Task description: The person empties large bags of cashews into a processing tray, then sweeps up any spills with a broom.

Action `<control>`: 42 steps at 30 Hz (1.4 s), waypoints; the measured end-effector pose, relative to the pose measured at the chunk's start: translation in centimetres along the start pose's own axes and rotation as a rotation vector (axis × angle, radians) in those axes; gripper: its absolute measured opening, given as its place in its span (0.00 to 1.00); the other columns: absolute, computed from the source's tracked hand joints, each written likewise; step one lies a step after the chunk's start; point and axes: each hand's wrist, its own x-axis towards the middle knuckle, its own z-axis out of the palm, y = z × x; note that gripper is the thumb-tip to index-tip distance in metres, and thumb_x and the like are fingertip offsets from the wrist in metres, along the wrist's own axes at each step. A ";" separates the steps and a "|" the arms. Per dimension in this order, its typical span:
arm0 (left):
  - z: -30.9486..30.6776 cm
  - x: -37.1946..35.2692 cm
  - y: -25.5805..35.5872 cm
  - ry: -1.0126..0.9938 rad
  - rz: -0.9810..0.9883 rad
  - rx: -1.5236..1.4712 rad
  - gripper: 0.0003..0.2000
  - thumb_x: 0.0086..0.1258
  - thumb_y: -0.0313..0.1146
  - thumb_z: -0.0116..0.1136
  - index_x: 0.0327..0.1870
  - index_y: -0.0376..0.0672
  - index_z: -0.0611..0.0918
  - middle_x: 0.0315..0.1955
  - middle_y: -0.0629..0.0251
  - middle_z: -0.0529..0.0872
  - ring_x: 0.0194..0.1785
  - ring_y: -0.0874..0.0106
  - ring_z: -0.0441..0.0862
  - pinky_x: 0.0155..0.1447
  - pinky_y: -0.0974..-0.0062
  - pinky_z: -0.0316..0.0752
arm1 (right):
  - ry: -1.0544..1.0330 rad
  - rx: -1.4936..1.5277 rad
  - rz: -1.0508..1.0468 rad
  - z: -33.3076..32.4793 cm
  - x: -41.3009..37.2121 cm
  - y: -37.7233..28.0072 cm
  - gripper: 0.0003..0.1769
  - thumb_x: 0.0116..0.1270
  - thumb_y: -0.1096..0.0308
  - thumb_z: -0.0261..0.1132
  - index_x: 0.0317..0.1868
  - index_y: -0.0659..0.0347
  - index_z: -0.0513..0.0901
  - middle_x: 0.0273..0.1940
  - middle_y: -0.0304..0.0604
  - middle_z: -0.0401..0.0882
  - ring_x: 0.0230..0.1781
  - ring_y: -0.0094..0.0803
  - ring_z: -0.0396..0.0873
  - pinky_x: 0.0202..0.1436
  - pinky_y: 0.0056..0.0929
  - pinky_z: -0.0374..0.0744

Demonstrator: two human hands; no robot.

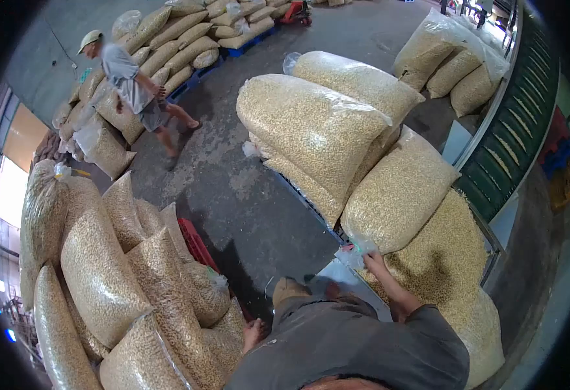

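My right hand (374,261) is closed on the gathered plastic neck (356,252) of a large clear sack (398,188) full of pale kernels. That sack lies on its side at the edge of a heap of loose kernels (444,244). At my left side, my left hand (253,335) hangs low beside my body, near the filled sacks (168,292). Its fingers look curled, but what they hold, if anything, is too small to make out.
Large filled sacks (311,123) lie stacked ahead. A green ribbed conveyor (512,136) runs along the right. Another person (125,75) walks at the upper left, near stacked sacks (174,42). A red pallet (196,244) edges the left pile.
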 end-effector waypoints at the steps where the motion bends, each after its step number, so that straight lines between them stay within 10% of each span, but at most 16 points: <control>1: 0.1 0.9 1.3 -0.014 0.007 -0.108 0.15 0.70 0.40 0.58 0.45 0.36 0.78 0.30 0.63 0.82 0.30 0.72 0.80 0.33 0.73 0.77 | -0.054 -0.037 -0.044 1.0 1.6 -1.7 0.16 0.68 0.58 0.58 0.38 0.65 0.79 0.26 0.38 0.76 0.22 0.25 0.74 0.24 0.26 0.74; 10: -0.4 16.1 14.5 -0.315 0.106 -0.166 0.15 0.71 0.39 0.57 0.46 0.35 0.78 0.30 0.61 0.82 0.29 0.71 0.80 0.29 0.74 0.74 | -0.086 0.003 0.042 7.6 6.2 -8.2 0.19 0.69 0.52 0.59 0.43 0.62 0.79 0.30 0.38 0.76 0.23 0.27 0.74 0.25 0.28 0.75; 12: -1.6 24.8 15.5 -0.156 0.377 0.173 0.14 0.71 0.40 0.56 0.36 0.37 0.82 0.26 0.65 0.81 0.27 0.73 0.77 0.31 0.74 0.72 | -0.007 0.124 0.196 8.9 6.3 -5.9 0.19 0.68 0.52 0.59 0.44 0.62 0.79 0.30 0.38 0.76 0.23 0.27 0.74 0.24 0.29 0.75; 19: -1.0 31.1 41.9 -0.311 0.512 0.032 0.15 0.71 0.41 0.56 0.37 0.36 0.81 0.28 0.66 0.82 0.31 0.76 0.78 0.36 0.75 0.73 | 0.087 0.215 0.497 16.1 3.7 -7.4 0.23 0.66 0.50 0.61 0.46 0.64 0.78 0.32 0.43 0.79 0.26 0.31 0.77 0.25 0.31 0.77; 26: 7.3 30.3 57.8 -0.588 0.696 0.276 0.19 0.71 0.44 0.57 0.47 0.34 0.81 0.39 0.60 0.85 0.41 0.72 0.82 0.45 0.74 0.76 | 0.289 0.232 0.388 22.4 5.9 -13.2 0.27 0.68 0.46 0.58 0.43 0.67 0.79 0.31 0.45 0.79 0.26 0.32 0.78 0.28 0.33 0.77; 42: 26.8 27.0 70.0 -0.996 0.811 0.729 0.20 0.72 0.44 0.56 0.49 0.34 0.80 0.41 0.57 0.85 0.45 0.69 0.83 0.48 0.70 0.77 | 0.474 0.738 0.524 23.2 17.7 -17.4 0.31 0.69 0.38 0.53 0.44 0.62 0.77 0.35 0.41 0.78 0.26 0.30 0.77 0.26 0.32 0.74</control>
